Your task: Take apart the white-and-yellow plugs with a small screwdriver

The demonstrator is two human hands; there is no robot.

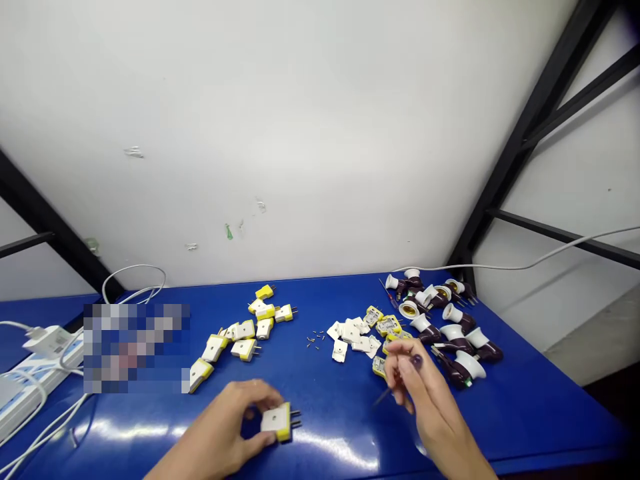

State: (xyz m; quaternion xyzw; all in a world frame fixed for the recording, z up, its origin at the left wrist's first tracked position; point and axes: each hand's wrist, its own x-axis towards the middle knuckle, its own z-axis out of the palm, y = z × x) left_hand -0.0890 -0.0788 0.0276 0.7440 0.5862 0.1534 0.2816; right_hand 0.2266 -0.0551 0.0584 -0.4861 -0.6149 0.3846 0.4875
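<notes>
My left hand (pixel 245 423) grips a white and yellow plug (pixel 276 423) near the table's front, its prongs pointing right. In my right hand (pixel 423 387) is a screwdriver (pixel 384 395), its dark handle end showing by the thumb and its thin shaft slanting down to the left. Just beyond that hand lie open yellow plug halves (pixel 389 325) with their insides showing. Beside them is a heap of white plug covers (pixel 350 333). Several tiny screws (pixel 316 339) are scattered left of the covers. Closed white and yellow plugs (pixel 245 330) lie in a loose group at left centre.
Dark brown and white lamp holders (pixel 455 333) crowd the right side, with another screwdriver (pixel 388 293) behind them. A white power strip (pixel 40 383) with cables stands at the left, next to a blurred-out patch. Black metal frame bars (pixel 500 160) rise beside the blue table (pixel 320 387).
</notes>
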